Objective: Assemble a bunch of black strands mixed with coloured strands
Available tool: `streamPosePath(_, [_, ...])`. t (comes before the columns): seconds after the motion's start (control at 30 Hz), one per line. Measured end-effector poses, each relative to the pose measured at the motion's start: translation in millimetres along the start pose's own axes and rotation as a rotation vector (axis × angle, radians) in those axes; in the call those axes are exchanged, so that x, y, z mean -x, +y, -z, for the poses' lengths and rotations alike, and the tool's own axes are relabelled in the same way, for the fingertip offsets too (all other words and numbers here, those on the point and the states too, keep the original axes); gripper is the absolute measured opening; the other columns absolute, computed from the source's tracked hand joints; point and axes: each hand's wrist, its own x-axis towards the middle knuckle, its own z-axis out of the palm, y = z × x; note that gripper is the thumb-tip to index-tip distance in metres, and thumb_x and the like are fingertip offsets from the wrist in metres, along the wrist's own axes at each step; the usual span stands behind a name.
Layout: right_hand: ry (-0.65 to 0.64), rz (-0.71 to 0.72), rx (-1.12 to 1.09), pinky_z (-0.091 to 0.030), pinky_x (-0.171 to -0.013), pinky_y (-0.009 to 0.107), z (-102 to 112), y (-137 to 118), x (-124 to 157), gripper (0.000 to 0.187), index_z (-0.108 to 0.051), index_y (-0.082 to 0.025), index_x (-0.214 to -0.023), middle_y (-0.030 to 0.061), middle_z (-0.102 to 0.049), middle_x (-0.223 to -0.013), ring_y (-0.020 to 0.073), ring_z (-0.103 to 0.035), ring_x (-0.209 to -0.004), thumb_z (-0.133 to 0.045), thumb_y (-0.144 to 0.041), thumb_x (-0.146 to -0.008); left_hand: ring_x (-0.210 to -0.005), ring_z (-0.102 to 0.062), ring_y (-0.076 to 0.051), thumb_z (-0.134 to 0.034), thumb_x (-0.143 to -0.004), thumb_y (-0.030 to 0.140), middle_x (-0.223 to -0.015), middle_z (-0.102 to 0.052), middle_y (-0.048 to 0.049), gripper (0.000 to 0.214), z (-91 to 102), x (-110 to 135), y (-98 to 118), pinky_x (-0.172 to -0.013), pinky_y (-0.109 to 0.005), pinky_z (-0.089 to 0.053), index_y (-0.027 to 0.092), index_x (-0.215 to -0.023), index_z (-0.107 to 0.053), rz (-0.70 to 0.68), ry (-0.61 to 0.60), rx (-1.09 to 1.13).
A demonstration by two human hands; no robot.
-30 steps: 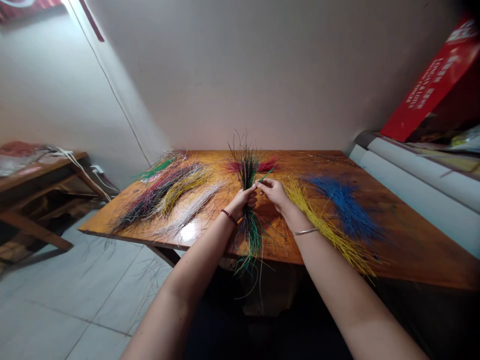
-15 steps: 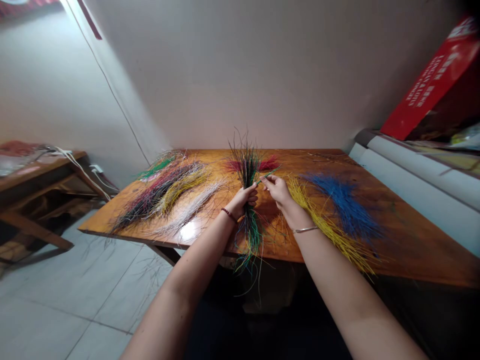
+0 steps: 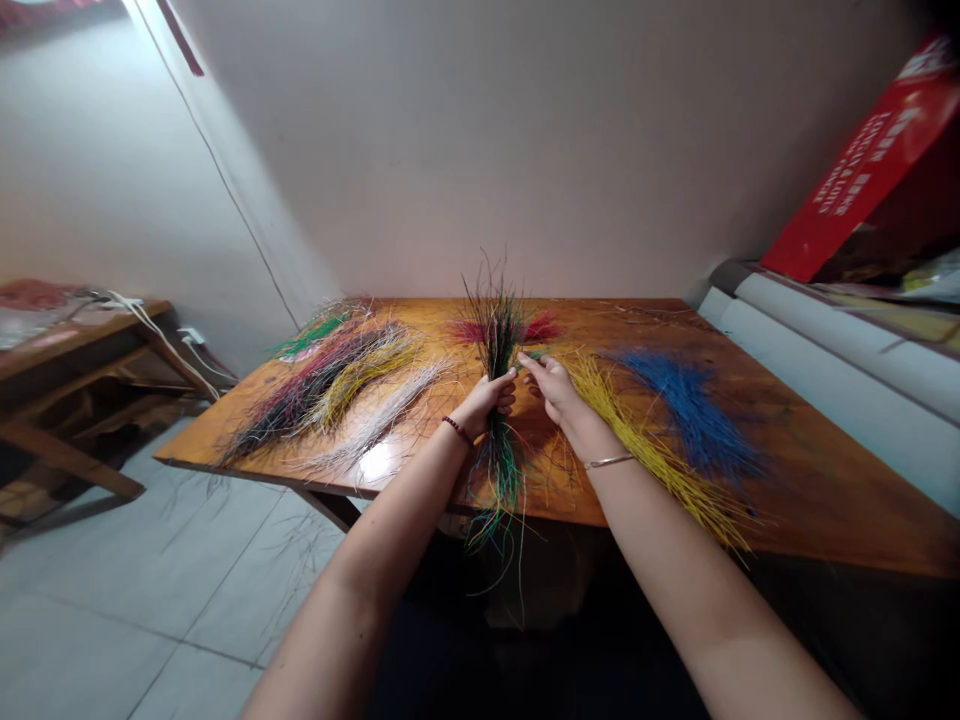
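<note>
My left hand is closed round the middle of a mixed bundle of thin coloured strands, green, black, red and yellow, held upright over the wooden table. The bundle's lower ends hang past the table's front edge. My right hand is just right of the bundle, fingers pinched on a single green strand at its side.
Sorted strand piles lie on the table: green, black and yellow with white at the left, red at the back, yellow and blue at the right. A low wooden bench stands left; white rolls and a red box right.
My right hand drew the green strand a little to the right, then came back close to the bundle. The left hand and bundle barely moved.
</note>
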Motion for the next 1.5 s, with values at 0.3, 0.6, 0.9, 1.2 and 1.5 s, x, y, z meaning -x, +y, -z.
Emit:
streamPosePath(0.3, [0.128,0.044,0.006,-0.027,-0.041,0.019,0.8,1.6,-1.9,0.034,-0.061,-0.015,-0.070,-0.0051,-0.052,-0.054,0.0062,-0.044,-0.047,-0.075,-0.042,-0.053,-0.040,-0.018,-0.002,-0.071,-0.069,0.038,-0.054,-0.020,0.0095,0.040,-4.4,2.9,-0.3,-0.037,-0.015,-0.014,0.018,-0.067,-0.037,-0.006,0.029,-0.023])
streamPosePath(0.6, [0.161,0.113,0.055,-0.033,-0.047,0.022,1.0,4.8,-5.9,0.030,-0.062,-0.014,-0.063,-0.0039,-0.053,-0.050,0.0074,-0.044,-0.046,-0.073,-0.041,-0.055,-0.041,-0.018,-0.002,-0.071,-0.069,0.039,-0.056,-0.019,0.0096,0.040,-2.2,3.2,-1.2,-0.037,-0.014,-0.015,0.018,-0.070,-0.036,-0.050,0.030,-0.012])
streamPosePath(0.9, [0.212,0.136,0.162,-0.035,-0.048,0.024,0.4,2.8,-1.9,0.026,-0.062,-0.015,-0.058,-0.0021,-0.055,-0.050,0.0092,-0.044,-0.046,-0.071,-0.040,-0.058,-0.040,-0.017,-0.002,-0.070,-0.068,0.041,-0.054,-0.019,0.0100,0.042,2.2,0.0,-2.5,-0.037,-0.015,-0.014,0.019,-0.068,-0.034,-0.028,0.048,-0.008])
streamPosePath(1.2, [0.213,0.160,0.098,-0.036,-0.048,0.022,-0.4,5.3,-5.3,0.019,-0.063,-0.016,-0.059,-0.0018,-0.057,-0.054,0.0086,-0.045,-0.048,-0.066,-0.034,-0.059,-0.040,-0.015,-0.002,-0.069,-0.070,0.042,-0.053,-0.017,0.0103,0.043,2.1,-0.4,-1.8,-0.037,-0.015,-0.011,0.019,-0.065,-0.033,-0.027,0.032,-0.016])
streamPosePath(1.5, [0.140,0.021,-0.093,-0.025,-0.038,0.018,-2.7,-1.9,1.3,0.017,-0.060,-0.017,-0.066,-0.0018,-0.058,-0.061,0.0058,-0.043,-0.045,-0.064,-0.031,-0.056,-0.039,-0.015,-0.002,-0.069,-0.070,0.041,-0.053,-0.018,0.0102,0.041,0.7,1.5,-0.5,-0.037,-0.015,-0.011,0.018,-0.067,-0.035,-0.026,0.010,0.004])
